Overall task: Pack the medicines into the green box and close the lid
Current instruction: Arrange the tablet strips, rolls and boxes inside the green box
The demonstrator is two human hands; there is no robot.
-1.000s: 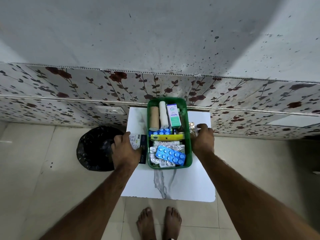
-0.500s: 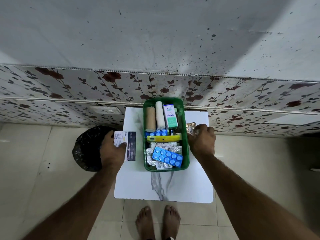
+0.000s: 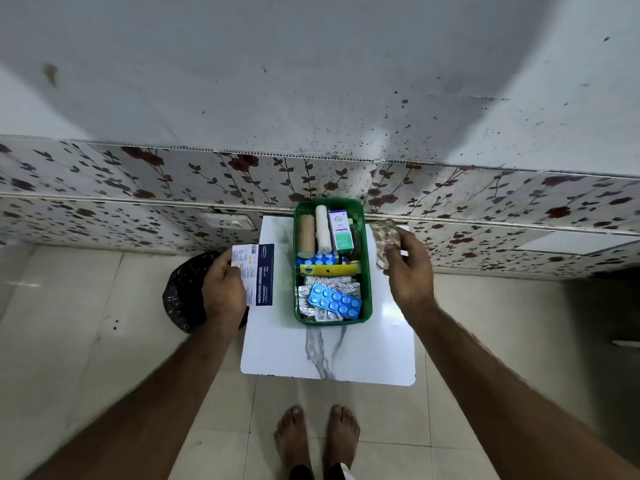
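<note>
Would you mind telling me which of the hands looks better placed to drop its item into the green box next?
Probably the right hand: its blister strip hangs just beside the green box rim. The left hand holds its dressings packet farther off.

The green box [image 3: 367, 271] looks like glossy plastic, the table [image 3: 332, 355] a smooth, shiny marble-look surface, the blue blister strip [image 3: 334, 299] foil-backed plastic, the dressings packet [image 3: 258, 275] printed card, and the black bag [image 3: 185, 292] perhaps crinkled plastic film
</note>
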